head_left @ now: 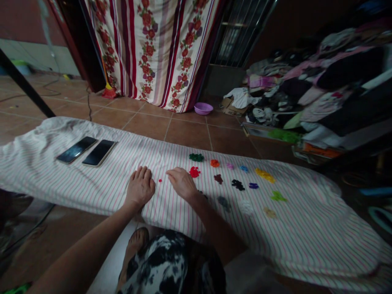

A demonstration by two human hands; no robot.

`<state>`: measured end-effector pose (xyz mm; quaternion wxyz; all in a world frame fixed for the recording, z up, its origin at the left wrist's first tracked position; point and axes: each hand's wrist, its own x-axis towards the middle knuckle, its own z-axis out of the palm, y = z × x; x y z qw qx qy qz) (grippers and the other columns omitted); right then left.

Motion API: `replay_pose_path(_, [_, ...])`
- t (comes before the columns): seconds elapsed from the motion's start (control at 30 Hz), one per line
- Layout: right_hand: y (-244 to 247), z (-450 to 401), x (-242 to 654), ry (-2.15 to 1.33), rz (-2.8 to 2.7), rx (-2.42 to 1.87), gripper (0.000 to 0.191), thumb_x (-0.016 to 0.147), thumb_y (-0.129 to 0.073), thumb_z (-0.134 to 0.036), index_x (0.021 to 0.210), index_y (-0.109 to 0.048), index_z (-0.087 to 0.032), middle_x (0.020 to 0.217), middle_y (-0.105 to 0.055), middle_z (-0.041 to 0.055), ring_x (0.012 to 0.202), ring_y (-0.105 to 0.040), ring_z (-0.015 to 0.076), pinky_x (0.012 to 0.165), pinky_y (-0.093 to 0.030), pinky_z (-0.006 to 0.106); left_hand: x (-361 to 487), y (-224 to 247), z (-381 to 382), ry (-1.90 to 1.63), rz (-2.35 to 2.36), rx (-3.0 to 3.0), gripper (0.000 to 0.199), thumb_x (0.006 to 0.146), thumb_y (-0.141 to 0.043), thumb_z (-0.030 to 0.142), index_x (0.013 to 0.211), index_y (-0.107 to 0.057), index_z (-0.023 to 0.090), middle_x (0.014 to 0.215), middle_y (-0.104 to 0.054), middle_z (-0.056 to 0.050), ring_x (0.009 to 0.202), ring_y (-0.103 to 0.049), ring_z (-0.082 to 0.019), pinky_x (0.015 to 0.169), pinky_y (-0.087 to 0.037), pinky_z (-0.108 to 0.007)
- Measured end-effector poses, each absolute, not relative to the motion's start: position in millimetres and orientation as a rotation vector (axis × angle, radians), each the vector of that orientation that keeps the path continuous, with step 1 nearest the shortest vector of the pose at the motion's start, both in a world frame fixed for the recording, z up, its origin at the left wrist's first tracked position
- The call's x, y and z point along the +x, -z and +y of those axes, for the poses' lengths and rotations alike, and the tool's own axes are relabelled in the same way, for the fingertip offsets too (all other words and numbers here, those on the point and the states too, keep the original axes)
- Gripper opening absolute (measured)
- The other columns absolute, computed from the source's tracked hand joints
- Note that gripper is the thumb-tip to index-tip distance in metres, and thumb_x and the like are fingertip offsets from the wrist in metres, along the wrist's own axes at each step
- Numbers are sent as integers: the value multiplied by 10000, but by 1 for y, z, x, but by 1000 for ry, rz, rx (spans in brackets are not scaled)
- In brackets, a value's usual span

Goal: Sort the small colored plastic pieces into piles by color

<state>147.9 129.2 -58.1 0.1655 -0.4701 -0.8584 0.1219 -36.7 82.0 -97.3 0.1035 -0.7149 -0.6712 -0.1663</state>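
Observation:
My left hand (pixel 141 187) rests palm down on the striped cloth (pixel 122 157), fingers lying on the fabric and holding nothing that shows. A single small red piece (pixel 160 180) lies on the cloth between my hands. To its right, my right hand (pixel 183 182) has its fingers drawn together, pointing left; whatever is in them, if anything, is hidden. Close beside that hand sits a small pile of red pieces (pixel 194 172). Behind it is a dark green pile (pixel 196 157), and a grey pile (pixel 224 203) lies right of my forearm.
More small piles spread rightward, among them orange (pixel 214 163), black (pixel 238 185), yellow (pixel 265 175), lime green (pixel 278 196) and beige (pixel 270 212). Two phones (pixel 77 150) lie at the left. Beyond are a purple basin (pixel 203 108), a flowered curtain (pixel 150 53) and heaped clothes (pixel 321 81).

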Motion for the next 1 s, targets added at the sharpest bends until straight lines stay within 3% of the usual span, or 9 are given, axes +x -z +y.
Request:
replay_pose_path(0.43, [71, 117, 116, -365, -2652, -1274, 240, 951, -398, -128, 981, -627, -193, 998, -613, 64, 992, -569, 162, 872, -441, 269, -37, 98, 82, 539, -1972, -2111, 373, 876, -388, 256, 1167, -570, 112, 1317, -581, -177, 1296, -471, -322, 1050, -377, -468])
replay_pose_path(0.63, [65, 117, 123, -414, -2607, -1267, 213, 938, -419, -147, 1002, -616, -199, 1001, -616, 55, 975, -581, 158, 858, -440, 258, -37, 98, 81, 524, -1955, -2116, 373, 879, -380, 263, 1170, -568, 125, 1323, -578, -174, 1303, -466, -317, 1054, -378, -461])
replay_pose_path(1.0, [57, 153, 184, -319, -2202, -1579, 331, 871, -416, -67, 1112, -610, -183, 1090, -646, 82, 1034, -561, 186, 924, -406, 297, -37, 96, 81, 506, -1965, -2126, 379, 880, -383, 266, 1174, -572, 120, 1319, -576, -178, 1309, -455, -320, 1054, -381, -468])
